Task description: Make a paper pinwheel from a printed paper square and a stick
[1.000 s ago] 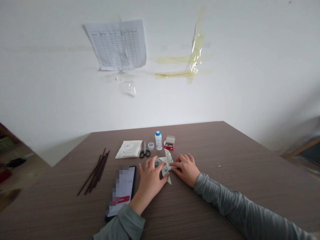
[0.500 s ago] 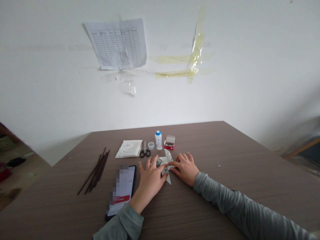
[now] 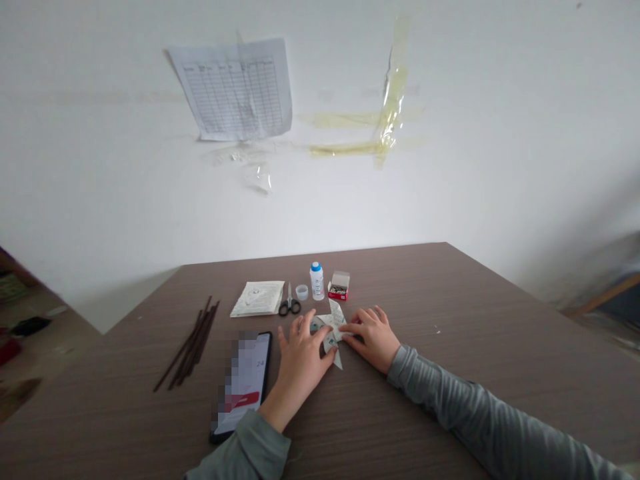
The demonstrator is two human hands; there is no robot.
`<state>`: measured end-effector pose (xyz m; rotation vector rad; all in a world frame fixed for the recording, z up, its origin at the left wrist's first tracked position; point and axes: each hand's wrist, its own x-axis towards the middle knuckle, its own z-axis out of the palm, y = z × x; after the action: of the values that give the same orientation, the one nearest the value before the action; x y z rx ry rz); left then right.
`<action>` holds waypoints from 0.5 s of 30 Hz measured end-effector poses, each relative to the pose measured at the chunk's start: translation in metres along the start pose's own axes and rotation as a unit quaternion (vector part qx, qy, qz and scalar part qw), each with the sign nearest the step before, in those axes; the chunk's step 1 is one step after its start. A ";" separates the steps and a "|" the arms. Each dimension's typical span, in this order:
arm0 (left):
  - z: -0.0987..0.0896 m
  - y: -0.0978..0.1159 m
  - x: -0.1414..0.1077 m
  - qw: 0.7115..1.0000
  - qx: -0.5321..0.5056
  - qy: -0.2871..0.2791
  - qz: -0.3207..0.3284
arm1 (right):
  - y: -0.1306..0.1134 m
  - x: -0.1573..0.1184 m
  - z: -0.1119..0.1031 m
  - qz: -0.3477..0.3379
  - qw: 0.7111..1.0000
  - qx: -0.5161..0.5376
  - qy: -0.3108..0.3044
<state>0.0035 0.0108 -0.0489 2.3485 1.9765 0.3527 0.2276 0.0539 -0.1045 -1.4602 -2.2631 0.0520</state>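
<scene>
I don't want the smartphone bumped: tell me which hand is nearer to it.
Left. The left hand is just right of the smartphone; the right hand is farther right, at the paper pinwheel's right side.

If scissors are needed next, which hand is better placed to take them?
Probably the left hand: it lies nearer the scissors. The right hand is farther off, across the pinwheel.
</scene>
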 end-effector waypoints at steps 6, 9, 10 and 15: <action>-0.005 0.001 -0.002 1.000 0.001 -0.013 0.007 | -0.004 0.000 -0.003 0.000 1.000 -0.005 -0.013; -0.009 0.003 -0.003 1.000 0.004 -0.020 0.015 | -0.009 0.000 -0.008 0.003 1.000 -0.015 -0.025; -0.011 0.004 -0.003 1.000 0.006 -0.023 0.014 | -0.010 0.000 -0.010 0.003 0.999 -0.017 -0.028; -0.015 0.005 -0.001 0.999 0.008 -0.028 0.016 | -0.014 0.002 -0.014 0.006 0.999 -0.028 -0.035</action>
<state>0.0053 0.0069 -0.0337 2.3742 1.9266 0.2698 0.2200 0.0466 -0.0869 -1.5216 -2.3294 0.0451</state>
